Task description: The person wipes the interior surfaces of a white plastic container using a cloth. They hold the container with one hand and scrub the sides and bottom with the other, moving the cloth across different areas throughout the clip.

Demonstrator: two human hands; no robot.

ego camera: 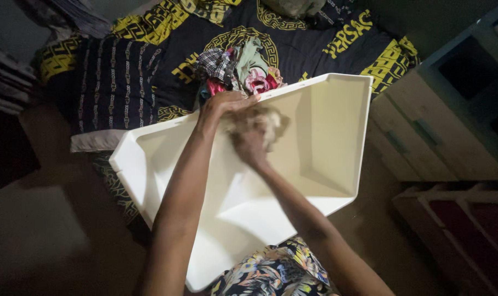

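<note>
**Hands at far rim of tilted white bin**

Bin [315, 159], white plastic and rectangular, is held tilted with its open side toward the camera; its long axis runs from lower left to upper right, across both forearms. The left hand [227, 104] is seen curled over the far rim, fingers closed on the edge. The right hand [249, 145] lies just below it, inside the bin, blurred; a pale crumpled cloth [260, 118] appears against its fingers, but whether it is gripped cannot be told. Directly beyond the fingertips, past the rim, a small heap of mixed clothes [238, 71] rests on the dark blue and yellow bedspread [123, 71]. A pale drawer unit [441, 131] stands well apart, off the right hand.
</note>
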